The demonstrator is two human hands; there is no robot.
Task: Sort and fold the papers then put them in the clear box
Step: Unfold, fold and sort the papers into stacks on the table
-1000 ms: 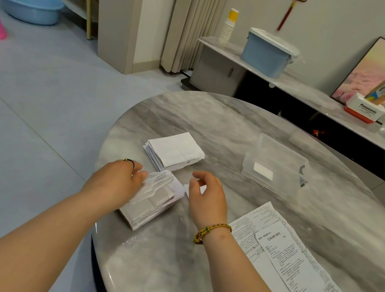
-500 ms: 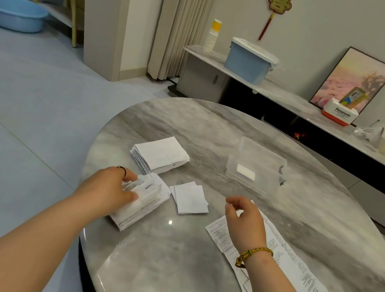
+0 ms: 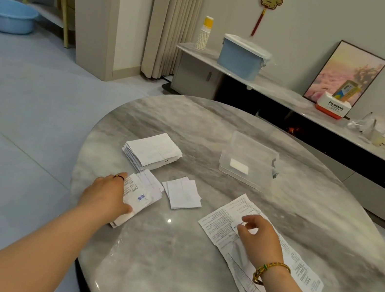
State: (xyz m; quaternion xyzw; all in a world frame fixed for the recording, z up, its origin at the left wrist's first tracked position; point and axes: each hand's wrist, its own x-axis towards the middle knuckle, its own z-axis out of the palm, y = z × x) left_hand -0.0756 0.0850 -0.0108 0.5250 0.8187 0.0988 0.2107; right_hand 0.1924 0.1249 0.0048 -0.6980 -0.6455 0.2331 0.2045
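My left hand (image 3: 105,196) rests on a near-left stack of folded receipts (image 3: 143,195), thumb along its front edge. Behind that lies a second, taller stack of folded white papers (image 3: 153,151). A small folded slip pile (image 3: 183,193) sits between my hands. My right hand (image 3: 259,237) pinches the top edge of a long unfolded printed receipt (image 3: 221,224), one of several flat ones lying at the right. The clear box (image 3: 247,163) stands open beyond them with a white piece inside.
The round marble table (image 3: 187,286) ends close on the left and near side. Behind it a low cabinet carries a blue lidded bin (image 3: 242,56), paper cups (image 3: 204,33), a framed picture (image 3: 345,75) and a Panasonic box (image 3: 333,107). A blue basin (image 3: 5,13) sits on the floor.
My right hand left the small folded slips in the middle and moved right onto the long receipts, now pinching one. My left hand stayed on the near stack.
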